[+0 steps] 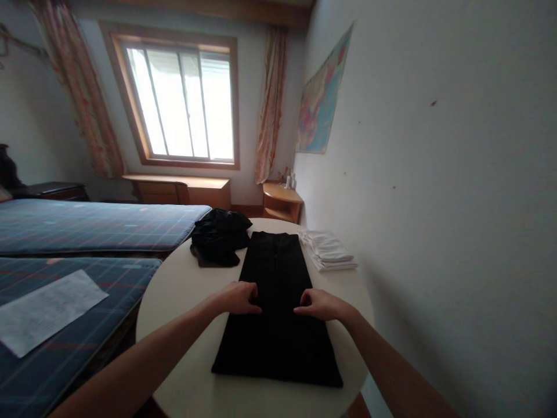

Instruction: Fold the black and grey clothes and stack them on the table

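A long black garment (278,348), folded flat into a panel with a seam down its upper middle, lies on the round cream table (174,302). At its left edge is my left hand (238,298), fingers bent and thumb stretched inward, with a gap between them. My right hand (321,305) mirrors it over the right edge, its thumb also apart from the curled fingers. Both hands rest on or just above the cloth; contact is hard to tell. No fabric shows lifted between the fingers of either hand.
A crumpled black cloth pile (220,235) sits at the table's back left, and folded white cloths (328,249) at its back right. Beds with blue plaid mattresses (108,226) stand left, one bearing a pale sheet (52,310). The white wall (435,232) runs close along the right.
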